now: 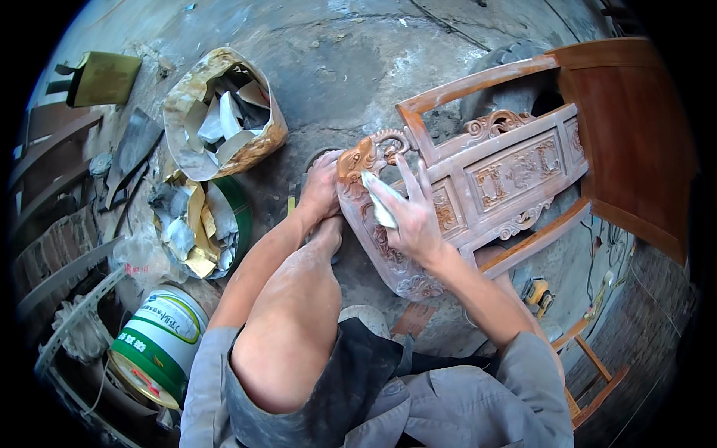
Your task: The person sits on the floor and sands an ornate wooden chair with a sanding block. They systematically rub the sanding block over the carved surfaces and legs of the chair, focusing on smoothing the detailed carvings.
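A carved wooden chair [457, 169] lies tipped over in front of me, its carved parts covered in pale dust. At its left end is a carved animal-like head [357, 158], where bare orange-brown wood shows through. My right hand [415, 216] presses a folded whitish piece of sandpaper [382, 200] against the wood just below that head, thumb and fingers around it, with two fingers stretched forward. My left hand [321, 185] is closed at the head's left edge, its fingertips partly hidden; it appears to steady the chair. My bare knee sits between my forearms.
On the left stand a worn bucket of scraps [183, 145], a green-rimmed bucket of crumpled sheets [237, 216] and a white-green paint pail [160, 340]. Metal racking [71, 328] lines the left side. A yellow power tool [536, 293], cables and a wooden frame [597, 381] lie at right.
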Tool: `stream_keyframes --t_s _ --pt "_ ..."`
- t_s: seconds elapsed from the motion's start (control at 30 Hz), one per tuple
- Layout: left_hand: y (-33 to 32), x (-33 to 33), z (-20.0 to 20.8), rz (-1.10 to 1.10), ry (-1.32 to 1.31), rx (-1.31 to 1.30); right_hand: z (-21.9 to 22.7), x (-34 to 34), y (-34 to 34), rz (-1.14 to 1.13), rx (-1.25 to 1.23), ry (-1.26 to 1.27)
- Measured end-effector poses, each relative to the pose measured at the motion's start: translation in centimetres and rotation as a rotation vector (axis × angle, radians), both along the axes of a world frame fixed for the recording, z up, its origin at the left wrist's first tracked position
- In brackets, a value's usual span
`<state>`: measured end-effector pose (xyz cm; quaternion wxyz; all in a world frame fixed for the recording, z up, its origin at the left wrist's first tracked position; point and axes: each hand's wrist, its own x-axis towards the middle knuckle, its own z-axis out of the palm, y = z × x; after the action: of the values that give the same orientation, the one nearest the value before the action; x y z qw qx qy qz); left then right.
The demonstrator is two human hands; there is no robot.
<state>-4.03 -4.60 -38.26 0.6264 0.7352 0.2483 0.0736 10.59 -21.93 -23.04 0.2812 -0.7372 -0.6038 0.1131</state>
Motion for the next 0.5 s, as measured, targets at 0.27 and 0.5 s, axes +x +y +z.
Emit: stream_keyframes --t_s 0.27,0.5 --pt "-0.1 0.1 1.2 0.022 -0.024 0.119 0.2 4.3 1.1 0.18 -0.018 0.034" --pt "-0.2 -0.2 1.4 -0.036 0.0 0.236 0.7 2.8 0.3 0.062 -0.087 0.005"
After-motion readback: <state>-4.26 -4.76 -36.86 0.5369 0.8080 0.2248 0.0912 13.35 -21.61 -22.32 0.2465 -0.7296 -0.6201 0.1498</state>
